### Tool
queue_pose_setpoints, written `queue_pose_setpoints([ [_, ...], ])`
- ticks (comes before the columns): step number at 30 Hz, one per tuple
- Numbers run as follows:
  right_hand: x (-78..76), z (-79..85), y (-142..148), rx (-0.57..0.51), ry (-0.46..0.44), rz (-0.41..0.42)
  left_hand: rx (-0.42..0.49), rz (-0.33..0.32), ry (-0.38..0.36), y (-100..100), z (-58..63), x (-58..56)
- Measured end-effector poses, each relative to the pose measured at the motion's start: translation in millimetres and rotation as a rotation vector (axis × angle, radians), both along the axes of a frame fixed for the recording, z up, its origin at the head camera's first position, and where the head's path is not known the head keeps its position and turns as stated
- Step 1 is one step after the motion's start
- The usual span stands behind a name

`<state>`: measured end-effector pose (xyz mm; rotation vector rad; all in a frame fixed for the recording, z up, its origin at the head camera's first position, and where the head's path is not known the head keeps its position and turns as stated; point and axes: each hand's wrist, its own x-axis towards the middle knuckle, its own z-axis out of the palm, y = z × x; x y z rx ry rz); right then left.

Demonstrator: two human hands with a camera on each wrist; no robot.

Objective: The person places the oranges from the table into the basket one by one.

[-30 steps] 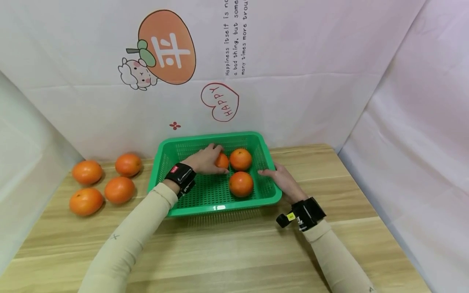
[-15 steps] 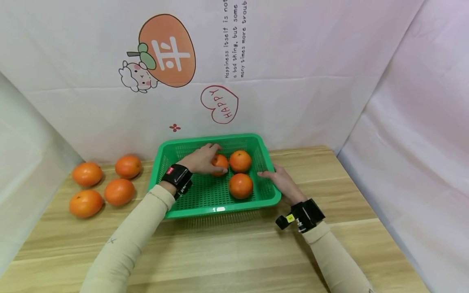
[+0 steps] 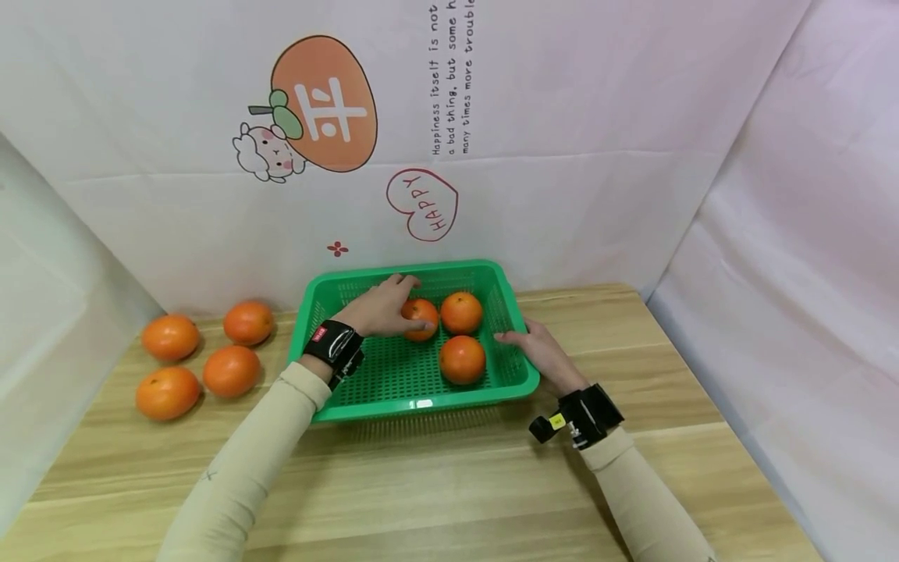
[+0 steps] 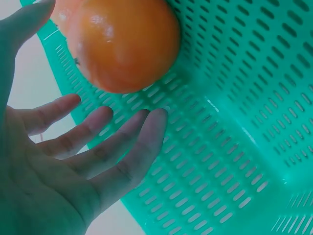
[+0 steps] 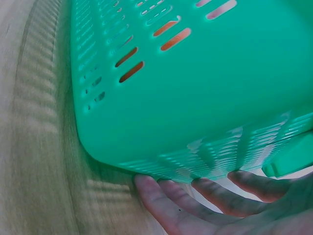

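A green plastic basket point(image 3: 393, 406) with slotted walls holds three oranges on its right side. Over it, my left hand point(image 3: 382, 308) is spread beside the left orange point(image 3: 421, 320), thumb and fingers apart. In the left wrist view, a gap shows between that hand's fingertips point(image 4: 155, 117) and the nearest orange point(image 4: 127, 44). Beyond sits the back orange point(image 3: 461, 313), and the front orange point(image 3: 462, 360) lies nearer me. My right hand point(image 3: 544, 351) holds the basket's right end, thumb over the rim and fingers against the outer wall, as the right wrist view shows.
Several more oranges point(image 3: 232, 371) lie on the wooden table point(image 3: 421, 484) left of the basket. A white printed cloth point(image 3: 562, 203) hangs right behind the basket, with white cloth also at both sides.
My left hand has let go of the left orange and drawn slightly back to the left, uncovering more of it. The right hand keeps its hold on the basket.
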<state>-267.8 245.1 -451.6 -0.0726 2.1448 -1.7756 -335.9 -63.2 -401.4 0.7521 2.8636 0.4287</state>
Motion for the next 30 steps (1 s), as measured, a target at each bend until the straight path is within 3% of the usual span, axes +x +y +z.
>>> queue_pose_setpoints([
  [11, -0.1, -1.6, -1, -0.010, -0.006, -0.002, 0.091, 0.026, 0.083, -2, 8.5, 7.2],
  [19, 0.3, -3.6, 0, -0.039, -0.006, 0.023, 0.107, 0.028, 0.191, -9, 15.7, 13.5],
  [30, 0.6, -3.4, 0, -0.043, -0.006, 0.027, 0.137, 0.045, 0.233, -25, 32.4, 20.4],
])
